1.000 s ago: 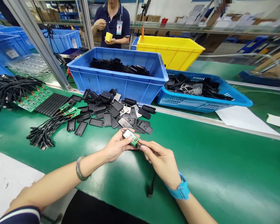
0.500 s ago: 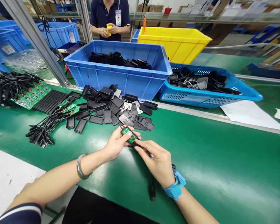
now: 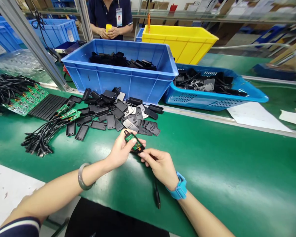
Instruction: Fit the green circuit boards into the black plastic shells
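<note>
My left hand (image 3: pixel 122 149) is closed around a small black plastic case, its thumb resting on the green circuit board (image 3: pixel 131 137) seated inside. Red and yellow wires show at the board's lower end. There my right hand (image 3: pixel 160 164) pinches the black cable (image 3: pixel 157 194), which hangs below the fingers with its plug end low over the table. The exact grip point is partly hidden by the fingertips. Just beyond my hands lies a pile of black case halves (image 3: pixel 111 121), mixed with flat slotted covers (image 3: pixel 151 127).
A blue bin (image 3: pixel 120 79) and a blue basket (image 3: pixel 194 98) hold black parts; a yellow bin (image 3: pixel 180 41) stands behind. Cabled boards (image 3: pixel 69 113) and a green board panel (image 3: pixel 27 102) lie left. A metal post (image 3: pixel 39 46) rises there. A co-worker (image 3: pixel 111 16) stands opposite.
My right fingers have shifted slightly along the case's lower end, onto the cable beside the wires. The view has moved a little, so the scene sits slightly further left and higher.
</note>
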Tool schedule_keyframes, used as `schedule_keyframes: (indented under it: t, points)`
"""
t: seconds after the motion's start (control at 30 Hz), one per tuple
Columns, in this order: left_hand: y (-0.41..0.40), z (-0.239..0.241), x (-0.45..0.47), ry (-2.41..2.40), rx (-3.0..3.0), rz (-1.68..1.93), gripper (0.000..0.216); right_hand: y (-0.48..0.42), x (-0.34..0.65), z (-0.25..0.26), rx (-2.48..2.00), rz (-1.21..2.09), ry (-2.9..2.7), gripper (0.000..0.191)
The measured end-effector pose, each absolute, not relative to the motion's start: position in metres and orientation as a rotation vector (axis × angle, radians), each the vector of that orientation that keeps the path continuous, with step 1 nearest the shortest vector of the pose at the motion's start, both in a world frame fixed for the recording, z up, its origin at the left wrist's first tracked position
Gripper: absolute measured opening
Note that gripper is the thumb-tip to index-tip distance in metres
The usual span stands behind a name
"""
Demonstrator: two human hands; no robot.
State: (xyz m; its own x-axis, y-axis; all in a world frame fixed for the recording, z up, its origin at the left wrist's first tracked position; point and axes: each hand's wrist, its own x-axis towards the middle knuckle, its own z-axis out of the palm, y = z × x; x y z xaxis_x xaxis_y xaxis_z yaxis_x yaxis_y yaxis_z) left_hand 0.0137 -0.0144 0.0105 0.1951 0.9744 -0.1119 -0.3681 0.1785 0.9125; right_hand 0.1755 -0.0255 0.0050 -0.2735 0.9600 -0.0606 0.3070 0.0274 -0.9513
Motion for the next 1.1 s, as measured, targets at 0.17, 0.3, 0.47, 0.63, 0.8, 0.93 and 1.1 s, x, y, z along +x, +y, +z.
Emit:
schedule_keyframes:
  t: [0.17, 0.3, 0.47, 0.63, 0.8, 0.93, 1.1]
  points:
    - [-0.014, 0.010, 0.013, 0.852, 0.860, 1.146, 0.034, -0.024, 0.175, 0.005, -1.347, 1.385, -1.598, 0.031]
    - [-0.014, 0.008, 0.014, 0.862, 0.864, 1.143, 0.032, -0.022, 0.176, 0.006, -1.377, 1.295, -1.643, 0.031]
    - [-0.019, 0.010, 0.017, 0.989, 1.023, 1.218, 0.028, -0.019, 0.171, 0.002, -1.421, 1.275, -1.636, 0.033]
    - [-0.015, 0.012, 0.017, 0.985, 0.971, 1.248, 0.033, -0.009, 0.175, 0.001, -1.362, 1.238, -1.758, 0.033]
    - [-0.001, 0.011, 0.013, 0.987, 0.640, 1.155, 0.034, 0.015, 0.194, -0.001, -1.307, 0.564, -2.073, 0.021]
    - [0.000, 0.010, 0.012, 1.018, 0.677, 1.083, 0.036, 0.033, 0.208, -0.014, -1.445, 0.015, -2.214, 0.029]
    - [-0.006, 0.011, 0.012, 0.878, 0.753, 0.980, 0.051, 0.035, 0.217, -0.018, -1.390, -0.065, -2.225, 0.031]
